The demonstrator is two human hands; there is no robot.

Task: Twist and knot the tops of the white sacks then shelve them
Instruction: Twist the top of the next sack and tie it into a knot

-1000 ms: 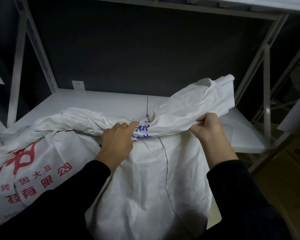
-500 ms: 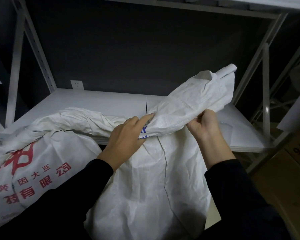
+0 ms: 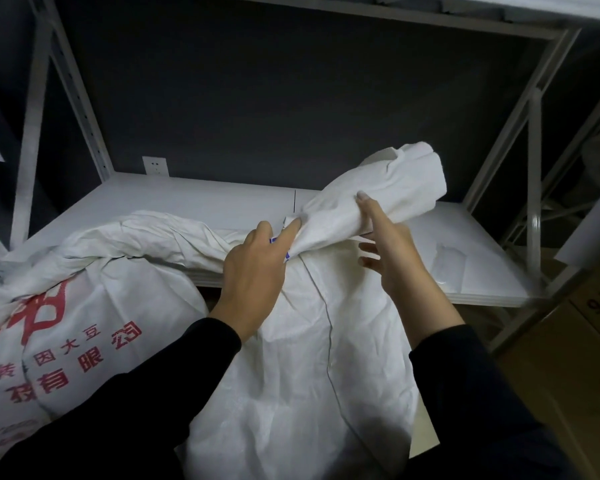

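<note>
Your left hand [image 3: 253, 268] pinches the sack [image 3: 309, 358] at its neck, top [image 3: 388, 181] running up-right over the shelf [image 3: 194, 199], your right hand [image 3: 385, 251], fingers straight against it, nearer the free end, so probably loop with that.

Dark grey wall [image 3: 257, 98] behind white metal rack [image 3: 534, 150]; white socket [image 3: 156, 165] on wall; cardboard boxes [image 3: 575, 341] right; dim light.

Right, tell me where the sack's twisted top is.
Head view, right of centre: the twisted top slants up over the shelf, its base held by the left hand, the open right hand touching its near side.
</note>
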